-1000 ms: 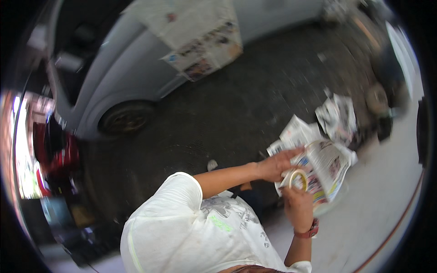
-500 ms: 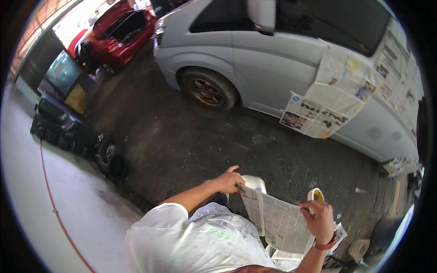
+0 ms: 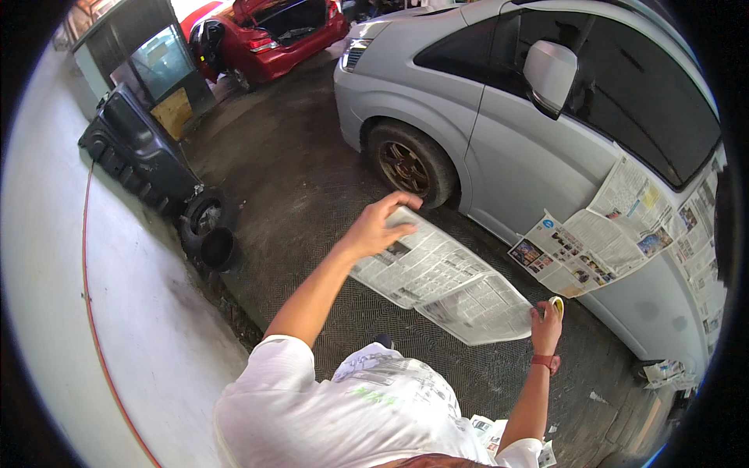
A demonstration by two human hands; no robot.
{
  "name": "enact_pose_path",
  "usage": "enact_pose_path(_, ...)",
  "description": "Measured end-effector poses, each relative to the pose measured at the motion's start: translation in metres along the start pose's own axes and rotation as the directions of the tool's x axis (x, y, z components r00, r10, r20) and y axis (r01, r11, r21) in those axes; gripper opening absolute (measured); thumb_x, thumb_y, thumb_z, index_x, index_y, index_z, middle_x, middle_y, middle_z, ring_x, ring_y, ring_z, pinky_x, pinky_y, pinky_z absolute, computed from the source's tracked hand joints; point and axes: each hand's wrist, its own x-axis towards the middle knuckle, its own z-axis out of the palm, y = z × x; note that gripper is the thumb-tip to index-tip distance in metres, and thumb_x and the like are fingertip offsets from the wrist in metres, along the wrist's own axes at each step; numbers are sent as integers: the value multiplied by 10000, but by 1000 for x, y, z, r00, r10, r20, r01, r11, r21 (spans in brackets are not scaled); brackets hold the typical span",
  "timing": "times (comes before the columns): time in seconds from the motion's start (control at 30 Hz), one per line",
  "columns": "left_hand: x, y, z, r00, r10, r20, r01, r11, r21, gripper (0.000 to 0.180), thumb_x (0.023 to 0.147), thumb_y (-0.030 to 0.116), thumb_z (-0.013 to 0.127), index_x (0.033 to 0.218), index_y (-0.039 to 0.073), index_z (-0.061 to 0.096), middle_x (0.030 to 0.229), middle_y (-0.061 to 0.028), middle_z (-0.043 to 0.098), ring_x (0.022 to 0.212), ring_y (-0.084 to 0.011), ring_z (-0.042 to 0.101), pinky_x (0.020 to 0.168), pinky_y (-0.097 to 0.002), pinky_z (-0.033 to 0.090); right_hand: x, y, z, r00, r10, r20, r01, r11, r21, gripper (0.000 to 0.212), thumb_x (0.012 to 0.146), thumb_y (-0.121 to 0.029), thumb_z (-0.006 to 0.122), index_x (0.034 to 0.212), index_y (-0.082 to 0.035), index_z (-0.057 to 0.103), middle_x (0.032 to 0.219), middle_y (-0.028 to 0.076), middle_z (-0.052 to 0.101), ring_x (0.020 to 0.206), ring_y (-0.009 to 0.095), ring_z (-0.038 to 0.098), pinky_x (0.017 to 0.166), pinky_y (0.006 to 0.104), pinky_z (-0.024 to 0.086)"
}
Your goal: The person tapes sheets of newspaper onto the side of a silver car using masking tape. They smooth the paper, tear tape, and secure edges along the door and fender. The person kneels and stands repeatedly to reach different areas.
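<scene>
A sheet of newspaper (image 3: 460,273) is stretched in the air between my two hands, tilted down toward the right. My left hand (image 3: 378,230) grips its upper left corner, thumb and fingers closed over the edge. At the right end of the sheet my right hand (image 3: 548,326) pinches the edge. A roll of masking tape (image 3: 556,304) shows at the fingers of that hand; how it is held is partly hidden. Beyond the sheet stands a grey van (image 3: 499,132), with newspaper (image 3: 581,253) fixed over part of its side.
A white wall (image 3: 148,312) with a red hose (image 3: 87,257) runs along the left. Against it stand a black moulded tank (image 3: 144,152) and a black bucket (image 3: 221,249). A red car (image 3: 273,51) with its boot raised is at the back. More newspaper (image 3: 488,433) lies low beside me.
Both hands have lifted the newspaper sheet up and away from my body, toward the van. The view has shifted, bringing more of the van's front and the red car into it.
</scene>
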Motion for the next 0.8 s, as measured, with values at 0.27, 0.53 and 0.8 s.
enact_pose_path(0.27,-2,37,153,905,352,240,-420,829,370,354,912,-72,639,1229,67,714,1215,-143,731,1091,-367,755,944,-462,638,-33,-106,-20,953,43,300,-272,561,782,600,1181,-65,490,1709,-116,209,1067,79,697,905,141,669,857,317,564)
enact_pose_path(0.53,-24,46,219,976,146,162,-200,898,391,269,922,-59,670,1172,36,698,1170,-150,744,1047,-363,764,915,-482,648,-68,-130,-16,921,-58,384,-368,183,911,709,1146,-45,596,1722,-77,183,1112,137,791,1006,163,734,899,321,581)
enact_pose_path(0.8,-26,49,201,880,403,250,-474,734,486,264,941,23,657,1182,-3,760,1247,-170,735,1136,-360,757,970,-454,648,-52,-137,-25,899,-153,410,-387,158,909,716,1144,-41,594,1730,-74,183,1128,146,788,1020,156,733,872,315,597)
